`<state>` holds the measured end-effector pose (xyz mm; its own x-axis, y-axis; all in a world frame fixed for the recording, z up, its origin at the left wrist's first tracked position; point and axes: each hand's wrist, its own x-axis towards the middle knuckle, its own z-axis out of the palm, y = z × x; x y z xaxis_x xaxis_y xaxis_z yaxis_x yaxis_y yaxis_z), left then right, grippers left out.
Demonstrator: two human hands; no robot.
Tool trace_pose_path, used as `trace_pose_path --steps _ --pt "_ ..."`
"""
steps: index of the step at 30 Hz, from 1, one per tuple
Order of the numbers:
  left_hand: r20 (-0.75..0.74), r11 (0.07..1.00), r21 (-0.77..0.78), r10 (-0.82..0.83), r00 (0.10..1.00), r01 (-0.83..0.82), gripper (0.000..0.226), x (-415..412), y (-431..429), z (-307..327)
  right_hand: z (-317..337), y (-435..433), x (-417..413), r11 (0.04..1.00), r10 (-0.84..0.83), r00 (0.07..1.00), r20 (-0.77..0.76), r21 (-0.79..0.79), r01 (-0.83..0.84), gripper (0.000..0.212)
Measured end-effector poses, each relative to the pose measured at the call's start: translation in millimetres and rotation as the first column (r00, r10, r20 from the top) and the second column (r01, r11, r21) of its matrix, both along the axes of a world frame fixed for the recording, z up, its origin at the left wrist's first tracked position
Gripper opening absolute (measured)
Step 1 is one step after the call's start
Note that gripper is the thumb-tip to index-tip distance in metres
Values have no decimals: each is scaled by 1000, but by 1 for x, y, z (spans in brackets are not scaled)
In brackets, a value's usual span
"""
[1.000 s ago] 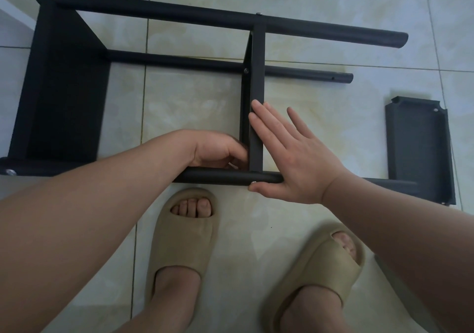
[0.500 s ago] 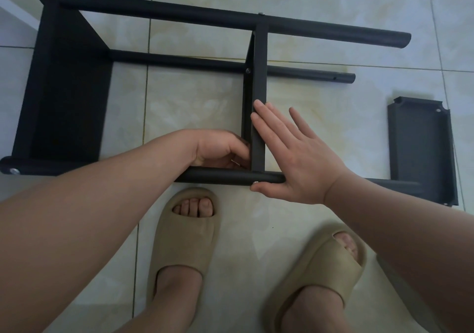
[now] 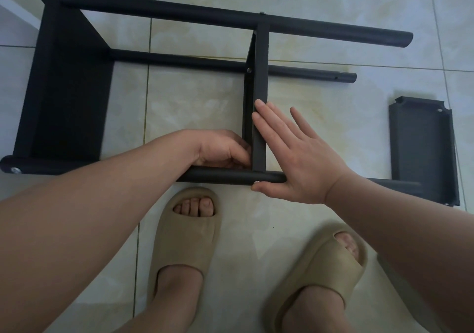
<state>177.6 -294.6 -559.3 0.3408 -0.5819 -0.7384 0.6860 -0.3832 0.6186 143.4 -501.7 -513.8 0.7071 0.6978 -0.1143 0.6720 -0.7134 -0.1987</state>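
Right hand point(image 3: 300, 160): fingers straight, slightly spread, pressed flat on panel point(image 3: 260, 76); thumb under tube point(image 3: 225, 176) by screw point(image 3: 255, 182). Left hand point(image 3: 220, 150): fingers curled at joint, just left of right fingers; what they pinched was hidden. Step wanted panel square, holes aligned, before tightening. Tiled floor point(image 3: 192, 101); spare panel point(image 3: 423, 153) well right of fingers; slippers point(image 3: 187, 230) below.

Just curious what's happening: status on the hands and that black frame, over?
Right hand flat against middle panel, thumb against near tube. Left hand curled at their joint, grip hidden. Loose panel lies apart at right, nothing blocking.
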Motion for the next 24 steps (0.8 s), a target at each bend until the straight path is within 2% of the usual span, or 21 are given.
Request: trace_pose_path --steps 6,10,11,13,15,17,24 --pt "-41 998 -56 5 999 -7 14 1 0 1 0 0 0 1000 -2 1000 4 13 2 107" --pt "-68 996 -81 19 998 -25 17 -2 -1 4 -1 0 0 1000 -3 1000 8 16 3 107" --pt "-28 998 -63 7 1000 -9 19 -2 -2 5 -1 0 0 1000 -3 1000 8 17 3 107" --pt "47 1000 -1 -28 999 29 38 -2 -2 8 -1 0 0 1000 -1 1000 6 16 1 107" --pt "61 999 28 -37 997 35 50 -2 -3 8 -1 0 0 1000 0 1000 8 9 0 107" --pt "55 999 25 -30 998 28 52 -1 -3 7 -1 -1 0 1000 0 1000 8 4 0 107" --pt "34 1000 -16 -16 999 16 28 0 -1 1 0 0 0 1000 0 1000 -2 -3 0 107"
